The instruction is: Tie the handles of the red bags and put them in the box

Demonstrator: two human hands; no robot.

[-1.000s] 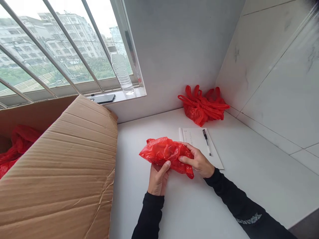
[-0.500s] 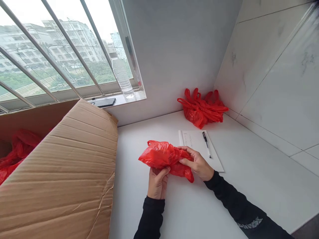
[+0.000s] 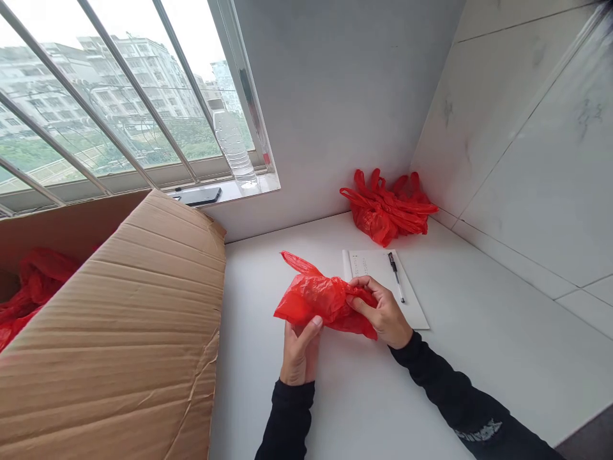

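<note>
A crumpled red plastic bag [image 3: 313,297] is held above the white table [image 3: 272,409], one loop of it sticking up toward the far left. My left hand [image 3: 301,348] grips its underside, thumb on the near edge and the other fingers hidden beneath the plastic. On the bag's right part, my right hand [image 3: 380,311] is closed, thumb and fingers pinching the gathered plastic. Just beyond the right hand lies a white notepad [image 3: 414,310] with writing on it, and a black-capped pen [image 3: 396,276] rests on top.
Several bunched red bags [image 3: 390,211] lie in the far corner against the wall. To the left stands a cardboard box [image 3: 143,319] with more red bags [image 3: 43,281] inside. A water bottle [image 3: 234,150] and a dark phone [image 3: 201,196] are on the windowsill by the barred window.
The bag has turned slightly and shifted a little right in my hands. A loop now stands out at its far side. The left thumb has moved up onto the plastic.
</note>
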